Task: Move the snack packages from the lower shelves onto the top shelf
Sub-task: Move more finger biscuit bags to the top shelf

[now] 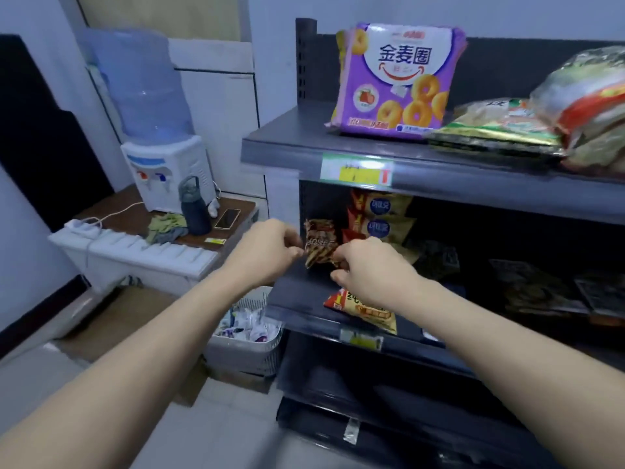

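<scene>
Packet (319,243) being pinched by its edges.
Left hand (267,252) and right hand (368,265) are gripping it; probably light, crushable.

Dim, bluish cast; soft blur throughout; wide-angle warp at edges.

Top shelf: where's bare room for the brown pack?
Free: the left end of the top shelf, between its left edge and the purple ring-snack bag. Crowded: right of that bag, where the gold-green pack and the clear bag sit tight together out to the frame's edge.
</scene>
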`<state>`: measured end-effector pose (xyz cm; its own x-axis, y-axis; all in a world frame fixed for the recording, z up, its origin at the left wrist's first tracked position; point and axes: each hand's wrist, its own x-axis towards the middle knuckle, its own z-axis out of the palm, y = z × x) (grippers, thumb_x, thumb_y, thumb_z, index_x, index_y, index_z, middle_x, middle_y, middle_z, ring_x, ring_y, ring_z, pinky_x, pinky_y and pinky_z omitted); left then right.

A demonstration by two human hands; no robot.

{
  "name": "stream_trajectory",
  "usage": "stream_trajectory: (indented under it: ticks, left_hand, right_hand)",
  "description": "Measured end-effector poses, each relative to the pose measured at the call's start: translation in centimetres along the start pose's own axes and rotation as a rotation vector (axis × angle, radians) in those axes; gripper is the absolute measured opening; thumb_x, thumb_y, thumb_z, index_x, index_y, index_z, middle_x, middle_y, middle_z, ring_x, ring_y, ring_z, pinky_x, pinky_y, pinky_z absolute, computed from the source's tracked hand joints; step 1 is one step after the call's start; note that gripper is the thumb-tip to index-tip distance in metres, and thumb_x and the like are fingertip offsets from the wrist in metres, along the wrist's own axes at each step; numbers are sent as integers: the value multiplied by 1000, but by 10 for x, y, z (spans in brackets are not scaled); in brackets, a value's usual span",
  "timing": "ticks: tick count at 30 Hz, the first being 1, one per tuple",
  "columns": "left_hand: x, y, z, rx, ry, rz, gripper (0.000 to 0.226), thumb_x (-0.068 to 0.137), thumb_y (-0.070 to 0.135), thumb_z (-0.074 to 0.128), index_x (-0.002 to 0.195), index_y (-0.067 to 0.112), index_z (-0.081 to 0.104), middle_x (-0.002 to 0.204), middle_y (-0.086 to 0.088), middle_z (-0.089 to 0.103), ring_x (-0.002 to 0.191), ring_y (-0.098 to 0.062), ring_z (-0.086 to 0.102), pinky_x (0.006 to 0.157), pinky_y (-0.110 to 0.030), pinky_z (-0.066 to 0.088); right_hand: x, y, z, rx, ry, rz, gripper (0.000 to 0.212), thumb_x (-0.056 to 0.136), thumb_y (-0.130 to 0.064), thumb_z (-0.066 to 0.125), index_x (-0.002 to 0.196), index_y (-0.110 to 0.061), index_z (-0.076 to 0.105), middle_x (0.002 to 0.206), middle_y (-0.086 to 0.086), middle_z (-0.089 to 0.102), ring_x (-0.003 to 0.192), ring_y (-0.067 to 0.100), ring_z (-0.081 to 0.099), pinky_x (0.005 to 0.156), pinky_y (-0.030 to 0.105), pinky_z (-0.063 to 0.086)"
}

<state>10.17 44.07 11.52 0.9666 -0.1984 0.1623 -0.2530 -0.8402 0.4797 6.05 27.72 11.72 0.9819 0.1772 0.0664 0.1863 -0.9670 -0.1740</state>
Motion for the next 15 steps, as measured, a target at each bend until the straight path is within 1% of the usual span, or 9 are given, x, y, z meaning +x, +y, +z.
stream_trajectory:
  ticks: [3,5,7,9,12,15]
  left_hand:
    - [16,-47,11,-21,-68,-8,9,83,20,65,87,14,71,94,-8,72,91,-25,64,75,-27,45]
    - [27,-71,20,-43,-111,-4,9,84,20,65,88,13,70,96,-8,71,93,-25,63,79,-28,48]
    - [38,-89,31,-83,-142,-7,10,84,19,64,89,13,70,97,-9,71,94,-26,63,85,-33,50]
    - [47,-104,44,-118,-180,-19,10,85,18,64,89,12,69,96,-9,71,94,-26,63,86,-34,50]
    - [60,-123,60,-143,-231,-28,7,85,17,62,85,13,67,94,-10,69,93,-27,62,82,-31,48]
    - [73,-137,69,-162,-251,-34,10,86,17,61,90,11,69,93,-9,69,91,-25,62,80,-30,46]
  right_hand:
    - [27,-25,39,50,-75,89,34,90,-28,55,119,-10,59,114,15,63,106,35,59,83,37,51]
    - [42,-34,60,80,-104,155,34,90,-27,56,119,-9,58,116,16,62,108,35,57,85,37,50]
    - [56,-38,78,101,-123,214,34,90,-26,56,119,-9,57,117,15,62,108,35,57,86,37,49]
    - [70,-40,91,122,-137,253,35,91,-25,55,121,-7,55,116,16,61,108,35,57,85,37,49]
    - [93,-39,106,149,-138,303,35,92,-23,54,122,-5,53,117,17,60,106,35,57,83,35,48]
    - [118,-32,113,175,-146,340,36,93,-20,52,125,-2,52,124,18,57,111,34,56,87,32,46]
